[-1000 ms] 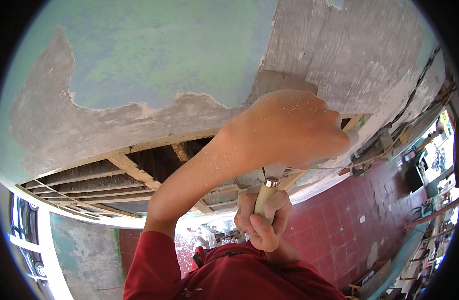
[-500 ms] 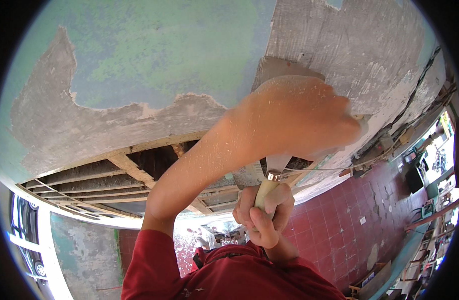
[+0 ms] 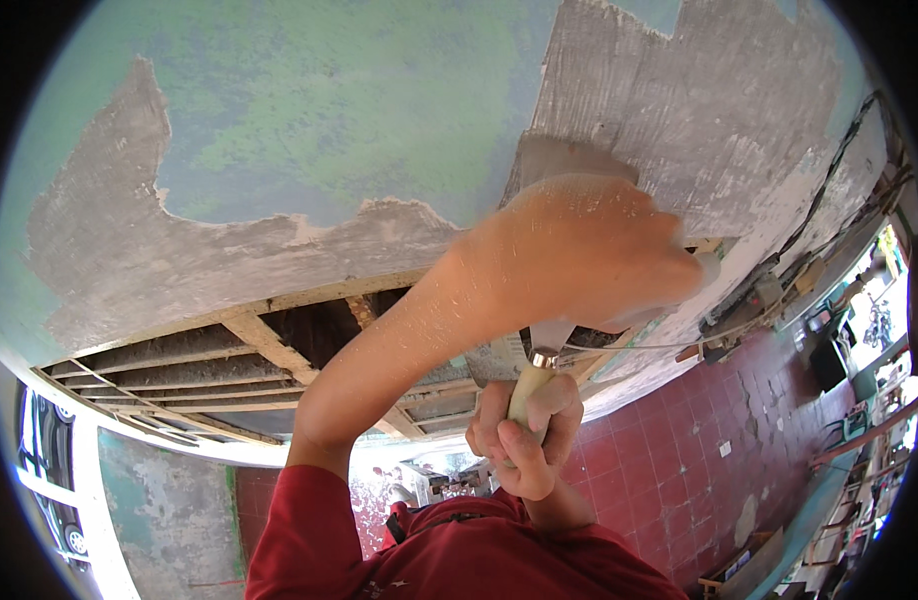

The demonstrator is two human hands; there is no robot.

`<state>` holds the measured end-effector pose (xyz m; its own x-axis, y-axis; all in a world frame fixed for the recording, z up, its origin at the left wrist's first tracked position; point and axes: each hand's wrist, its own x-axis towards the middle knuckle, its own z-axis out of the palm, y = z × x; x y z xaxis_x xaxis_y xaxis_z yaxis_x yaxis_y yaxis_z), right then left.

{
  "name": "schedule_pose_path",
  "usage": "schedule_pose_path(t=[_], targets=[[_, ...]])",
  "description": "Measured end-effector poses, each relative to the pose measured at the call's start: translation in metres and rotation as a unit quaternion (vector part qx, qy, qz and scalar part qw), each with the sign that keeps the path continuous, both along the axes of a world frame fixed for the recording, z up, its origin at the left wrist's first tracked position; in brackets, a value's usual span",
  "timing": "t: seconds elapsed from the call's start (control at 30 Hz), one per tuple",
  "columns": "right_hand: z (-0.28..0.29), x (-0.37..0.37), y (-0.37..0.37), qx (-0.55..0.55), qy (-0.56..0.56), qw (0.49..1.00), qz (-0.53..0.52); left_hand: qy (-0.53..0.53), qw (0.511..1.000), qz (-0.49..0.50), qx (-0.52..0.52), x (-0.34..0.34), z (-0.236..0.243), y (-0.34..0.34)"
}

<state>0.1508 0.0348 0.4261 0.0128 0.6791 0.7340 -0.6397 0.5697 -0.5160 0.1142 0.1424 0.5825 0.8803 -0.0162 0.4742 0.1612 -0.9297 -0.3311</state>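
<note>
My left hand [image 3: 594,250] is raised against the ceiling surface, back of the hand toward me and slightly blurred. Its fingers curl round a broad, flat grey blade [image 3: 574,157], whose edge shows above the knuckles against the bare grey patch [image 3: 699,110]. How the fingers grip it is hidden. Below, my right hand [image 3: 529,435] is closed round the pale handle of a putty knife [image 3: 532,385], held upright. The metal ferrule shows, and the knife's blade runs up behind my left hand. Green-blue paint [image 3: 349,110] borders the bare patch on the left.
An opening with wooden battens [image 3: 249,335] lies along the ceiling edge, behind my left forearm. A dark cable [image 3: 829,185] runs down at the right. Red floor tiles [image 3: 669,450] spread below right, with a wooden box [image 3: 744,560] near the lower edge. Parked vehicles [image 3: 54,480] show at far left.
My left hand and the grey blade have shifted slightly left and down over the surface. My right hand keeps its grip on the putty knife, almost in place. The view has shifted a little.
</note>
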Motion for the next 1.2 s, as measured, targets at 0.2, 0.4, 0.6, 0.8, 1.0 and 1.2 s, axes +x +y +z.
schedule_pose_path(t=[0.2,0.4,0.6,0.8,1.0,1.2], targets=[[0.008,0.001,0.004,0.003,-0.013,1.0,-0.007,-0.007,1.0,-0.008,0.012,0.0,0.007,0.001],[0.005,-0.002,-0.001,-0.026,0.018,0.999,-0.019,-0.008,1.0,0.002,0.013,0.003,-0.001,0.003],[0.017,-0.001,0.004,0.008,-0.025,1.0,-0.013,0.019,0.999,0.034,0.0,-0.002,0.021,-0.005],[0.006,0.006,0.001,0.003,-0.027,1.0,-0.003,0.009,1.0,-0.003,-0.018,0.004,0.007,0.002],[0.02,0.003,0.016,0.027,-0.029,0.999,-0.023,-0.011,0.999,0.0,0.049,0.002,0.024,0.006],[0.006,0.011,0.002,-0.002,-0.039,0.999,-0.009,-0.015,1.0,-0.011,-0.003,0.002,0.013,-0.002]])
